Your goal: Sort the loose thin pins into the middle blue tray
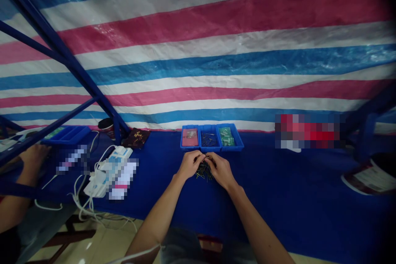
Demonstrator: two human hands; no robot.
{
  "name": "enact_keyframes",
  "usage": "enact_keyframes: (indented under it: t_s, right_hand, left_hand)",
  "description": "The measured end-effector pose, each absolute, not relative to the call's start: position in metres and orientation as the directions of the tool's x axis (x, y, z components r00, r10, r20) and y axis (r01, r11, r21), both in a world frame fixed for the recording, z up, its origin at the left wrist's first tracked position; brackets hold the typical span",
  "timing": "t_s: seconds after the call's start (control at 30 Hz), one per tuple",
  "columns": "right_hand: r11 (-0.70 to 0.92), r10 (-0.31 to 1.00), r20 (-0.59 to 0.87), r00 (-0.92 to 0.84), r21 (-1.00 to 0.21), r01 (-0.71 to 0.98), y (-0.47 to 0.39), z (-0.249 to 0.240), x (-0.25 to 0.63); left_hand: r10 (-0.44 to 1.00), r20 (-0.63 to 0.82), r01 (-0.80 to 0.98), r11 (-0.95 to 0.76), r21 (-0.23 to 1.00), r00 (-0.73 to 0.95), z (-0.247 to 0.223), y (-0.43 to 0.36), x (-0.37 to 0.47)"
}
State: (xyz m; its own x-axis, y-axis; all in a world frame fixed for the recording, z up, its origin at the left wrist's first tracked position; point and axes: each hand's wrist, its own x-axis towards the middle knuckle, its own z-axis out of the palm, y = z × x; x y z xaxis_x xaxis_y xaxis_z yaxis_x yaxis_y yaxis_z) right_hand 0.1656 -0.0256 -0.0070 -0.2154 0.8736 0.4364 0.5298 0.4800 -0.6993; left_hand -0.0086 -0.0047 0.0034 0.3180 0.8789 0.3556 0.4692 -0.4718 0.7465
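My left hand point(189, 164) and my right hand point(219, 168) meet fingertip to fingertip over the blue table. Both are closed in a pinch, and whatever lies between the fingers is too small to make out. Under them is a pile of thin, dark, stick-like pieces point(204, 171), partly hidden by my fingers. Just beyond stands a blue tray point(242, 147) of three compartments. Its left one holds a pinkish piece point(189, 137), the middle one thin dark pieces point(209, 138) like those in the pile, and the right one green boards point(227, 136).
To the left lie white power strips point(97, 183) with tangled cables and a dark brown packet point(137, 137). Another person's hand point(34, 157) works near a second blue tray point(72, 134). A blue frame post point(89, 86) slants at left; a round container point(371, 177) stands at right.
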Motion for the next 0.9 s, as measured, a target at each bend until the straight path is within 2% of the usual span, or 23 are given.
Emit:
enact_keyframes:
  t_s: [0.23,0.77,0.9]
  right_hand:
    - [0.500,0.863,0.439,-0.250,-0.672,0.546,-0.025,-0.008,0.167]
    - [0.390,0.905,0.386,-0.178,-0.590,0.707,-0.022,-0.018,0.165]
    - [0.395,0.905,0.390,-0.173,-0.615,0.682,-0.022,-0.017,0.166]
  left_hand:
    - [0.874,0.355,0.471,-0.480,0.740,0.333,0.005,-0.005,-0.009]
    - [0.862,0.359,0.429,-0.493,0.757,0.358,-0.002,-0.002,-0.007]
    - [0.857,0.380,0.414,-0.504,0.758,0.349,-0.003,-0.002,-0.008]
